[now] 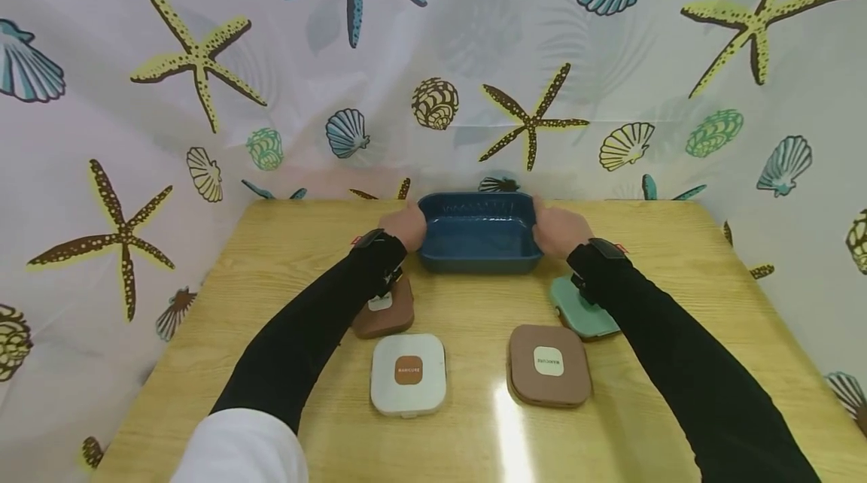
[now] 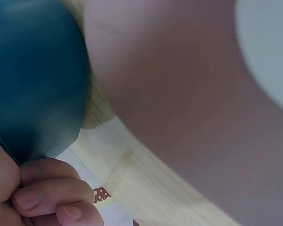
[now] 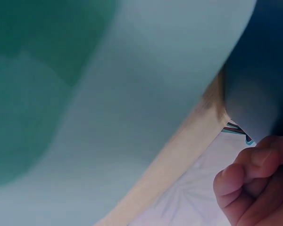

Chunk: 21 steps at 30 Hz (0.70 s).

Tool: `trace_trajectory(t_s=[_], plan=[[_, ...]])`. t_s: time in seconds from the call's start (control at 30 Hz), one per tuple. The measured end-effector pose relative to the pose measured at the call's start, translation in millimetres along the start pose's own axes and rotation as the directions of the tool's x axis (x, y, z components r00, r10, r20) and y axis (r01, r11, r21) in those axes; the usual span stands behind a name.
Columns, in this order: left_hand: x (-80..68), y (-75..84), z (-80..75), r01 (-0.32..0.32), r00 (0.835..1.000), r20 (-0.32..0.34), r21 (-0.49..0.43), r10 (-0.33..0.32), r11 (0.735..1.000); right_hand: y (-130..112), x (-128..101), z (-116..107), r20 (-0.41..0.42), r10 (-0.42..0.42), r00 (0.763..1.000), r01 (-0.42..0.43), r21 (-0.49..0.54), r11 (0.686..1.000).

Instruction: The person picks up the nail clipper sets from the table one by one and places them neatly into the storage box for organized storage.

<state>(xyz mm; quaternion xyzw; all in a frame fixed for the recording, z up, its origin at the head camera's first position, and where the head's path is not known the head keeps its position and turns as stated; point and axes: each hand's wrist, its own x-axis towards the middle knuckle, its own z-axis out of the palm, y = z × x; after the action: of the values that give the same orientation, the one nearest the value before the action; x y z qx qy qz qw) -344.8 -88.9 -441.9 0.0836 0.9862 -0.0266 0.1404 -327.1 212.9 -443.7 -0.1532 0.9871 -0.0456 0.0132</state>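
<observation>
A dark blue rectangular dish (image 1: 481, 236) stands at the far edge of the wooden table, between both hands. My left hand (image 1: 405, 227) grips its left end; in the left wrist view the curled fingers (image 2: 54, 190) pinch the rim. On the opposite end my right hand (image 1: 561, 231) holds the rim, and its curled fingers (image 3: 254, 169) show in the right wrist view. Under the left wrist lies a brown case (image 1: 396, 317), partly hidden by the sleeve. A green case (image 1: 584, 310) lies under the right wrist, also partly covered.
Nearer on the wooden table (image 1: 467, 438) lie a white square case (image 1: 386, 393) labelled MANICURE and a brownish-pink square case (image 1: 531, 381) with a cream label. A cloth (image 1: 406, 31) printed with starfish and shells hangs behind the table and along its sides.
</observation>
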Motion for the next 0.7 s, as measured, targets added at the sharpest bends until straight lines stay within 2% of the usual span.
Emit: trace_trajectory(t_s=[0.27,0.4,0.7], plan=[[-2.9,-2.9,4.7,0.014,1.0,-0.013,-0.059,-0.015,0.998,-1,2,2,0.019,0.015,1.0,-0.016,0.007,1.0],[-5.6,-1.4,4.8,0.013,1.0,-0.003,-0.062,-0.013,0.998,-2,-1,3,0.024,0.018,1.0,-0.018,0.002,1.0],[-7.5,1.4,0.2,-0.007,1.0,-0.025,-0.06,0.006,0.998,-1,-9,-1,0.015,0.014,1.0,-0.013,-0.022,1.0]])
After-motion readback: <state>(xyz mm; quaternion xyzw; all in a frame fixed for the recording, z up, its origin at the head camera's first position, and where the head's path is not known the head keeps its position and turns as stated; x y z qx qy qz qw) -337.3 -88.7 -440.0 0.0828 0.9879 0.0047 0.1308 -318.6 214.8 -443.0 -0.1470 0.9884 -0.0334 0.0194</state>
